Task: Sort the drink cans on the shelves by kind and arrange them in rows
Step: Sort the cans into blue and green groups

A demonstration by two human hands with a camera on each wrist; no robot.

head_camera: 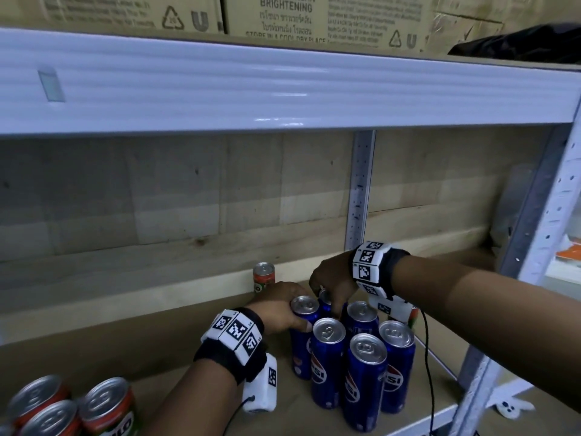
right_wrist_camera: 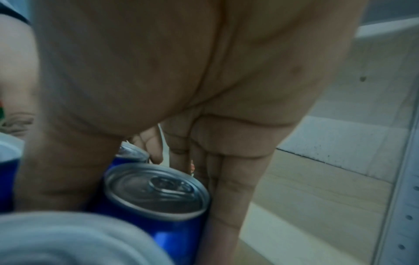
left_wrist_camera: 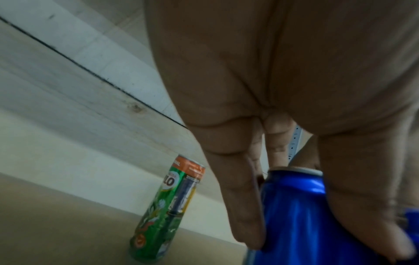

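Note:
Several tall blue Pepsi cans stand clustered on the wooden shelf board. My left hand grips the back-left blue can near its top; in the left wrist view the fingers and thumb lie on either side of this can. My right hand reaches down from above onto the rearmost blue can, whose body is mostly hidden. In the right wrist view its fingers and thumb hold a blue can. One green Milo can stands alone by the back wall.
More Milo cans stand at the bottom left. The white beam of the upper shelf hangs overhead, with cardboard boxes on it. A perforated metal upright bounds the right side. A black cable trails from my right wrist.

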